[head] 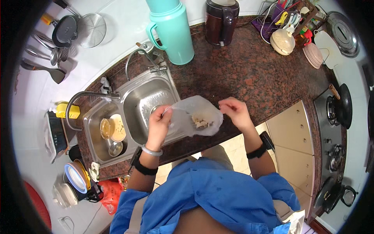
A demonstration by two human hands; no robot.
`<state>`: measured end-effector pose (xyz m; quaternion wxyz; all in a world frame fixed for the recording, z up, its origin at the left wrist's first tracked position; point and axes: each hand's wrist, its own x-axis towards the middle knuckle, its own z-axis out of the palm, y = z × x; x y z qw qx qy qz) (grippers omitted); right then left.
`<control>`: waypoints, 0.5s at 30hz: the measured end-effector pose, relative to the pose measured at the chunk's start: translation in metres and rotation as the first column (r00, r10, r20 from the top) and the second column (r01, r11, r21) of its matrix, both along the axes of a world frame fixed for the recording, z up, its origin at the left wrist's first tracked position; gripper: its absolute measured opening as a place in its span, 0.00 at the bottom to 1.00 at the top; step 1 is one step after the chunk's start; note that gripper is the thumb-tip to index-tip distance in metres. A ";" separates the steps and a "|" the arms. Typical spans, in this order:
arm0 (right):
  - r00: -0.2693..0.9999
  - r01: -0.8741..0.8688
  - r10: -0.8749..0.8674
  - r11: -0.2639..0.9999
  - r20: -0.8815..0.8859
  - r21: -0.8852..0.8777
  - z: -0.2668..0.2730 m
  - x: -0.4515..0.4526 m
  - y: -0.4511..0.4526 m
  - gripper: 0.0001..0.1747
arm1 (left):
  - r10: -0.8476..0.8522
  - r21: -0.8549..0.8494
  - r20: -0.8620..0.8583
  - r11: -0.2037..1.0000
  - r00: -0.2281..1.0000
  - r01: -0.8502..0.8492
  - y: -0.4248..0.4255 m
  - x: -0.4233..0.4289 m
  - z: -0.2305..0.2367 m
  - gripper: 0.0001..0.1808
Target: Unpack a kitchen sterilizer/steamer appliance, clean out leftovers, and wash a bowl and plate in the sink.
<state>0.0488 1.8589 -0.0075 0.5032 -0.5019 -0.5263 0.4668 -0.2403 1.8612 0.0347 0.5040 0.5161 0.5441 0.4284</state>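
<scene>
My left hand (159, 120) pinches the left edge of a translucent plastic bag (182, 115) over the right rim of the sink. Pale, crumbly bits (201, 120) lie inside the bag. My right hand (233, 109) is just right of the bag, its fingers bent close together; whether it holds a thin edge of the bag cannot be made out. Below and left of my left hand, the small sink basin (96, 146) holds a pale round dish (117, 128), an amber-coloured bowl (105, 128) and a small metal bowl (115, 149).
A turquoise jug (178, 38) and a dark pitcher (220, 26) stand at the back of the granite counter (233, 70). A curved faucet (87, 93) arches over the small basin. At right is a gas stove (327, 137) with a black wok (344, 106).
</scene>
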 end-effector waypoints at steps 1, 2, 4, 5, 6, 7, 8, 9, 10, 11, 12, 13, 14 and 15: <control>0.991 0.022 -0.051 0.975 -0.125 -0.220 -0.014 0.002 0.008 0.06 | 0.034 -0.098 0.009 0.995 0.999 -0.033 -0.009 -0.005 0.002 0.08; 0.991 0.121 -0.106 0.967 0.076 -0.226 -0.030 0.008 0.021 0.07 | 0.067 -0.195 0.015 0.979 0.998 -0.062 -0.016 -0.006 0.002 0.09; 0.864 0.097 -0.120 0.993 0.489 0.072 -0.066 0.011 0.047 0.09 | 0.098 -0.198 0.044 0.976 0.994 -0.088 -0.028 -0.004 -0.003 0.09; 0.783 0.039 -0.081 0.996 0.616 0.081 -0.070 0.005 0.055 0.09 | 0.126 -0.202 0.072 0.973 0.989 -0.109 -0.032 -0.005 -0.005 0.10; 0.786 0.024 -0.068 0.997 0.614 0.079 -0.073 -0.001 0.061 0.09 | 0.141 -0.204 0.069 0.971 0.988 -0.124 -0.035 -0.003 -0.004 0.10; 0.724 -0.039 -0.050 0.993 0.688 0.113 -0.077 -0.006 0.065 0.07 | 0.142 -0.187 0.067 0.974 0.988 -0.127 -0.036 0.000 -0.004 0.10; 0.653 -0.105 -0.040 0.984 0.757 0.142 -0.079 -0.011 0.068 0.07 | 0.142 -0.169 0.065 0.977 0.988 -0.129 -0.035 0.003 -0.002 0.11; 0.655 -0.124 -0.023 0.983 0.755 0.138 -0.082 -0.014 0.072 0.07 | 0.162 -0.174 0.062 0.973 0.985 -0.149 -0.035 0.005 0.001 0.11; 0.607 -0.144 0.009 0.985 0.795 0.099 -0.083 -0.013 0.074 0.07 | 0.127 -0.127 0.031 0.984 0.991 -0.122 -0.032 0.008 0.004 0.11; 0.555 -0.159 0.039 0.986 0.831 0.059 -0.084 -0.011 0.074 0.07 | 0.090 -0.080 0.000 0.993 0.996 -0.090 -0.029 0.010 0.007 0.11; 0.544 -0.170 0.100 0.985 0.833 -0.007 -0.082 -0.007 0.075 0.07 | 0.078 -0.083 -0.002 0.993 0.997 -0.078 -0.027 0.012 0.011 0.12; 0.540 -0.184 0.105 0.983 0.835 -0.004 -0.070 -0.006 0.075 0.07 | 0.093 -0.080 0.002 0.992 0.996 -0.092 -0.030 0.012 0.012 0.12; 0.726 -0.141 0.115 0.990 0.678 -0.016 -0.058 -0.002 0.072 0.06 | 0.073 -0.126 0.026 0.990 0.997 -0.069 -0.033 0.013 0.013 0.12; 0.869 -0.102 0.106 0.994 0.484 -0.034 -0.035 0.000 0.071 0.06 | 0.053 -0.162 0.053 0.986 0.997 -0.044 -0.032 0.014 0.014 0.12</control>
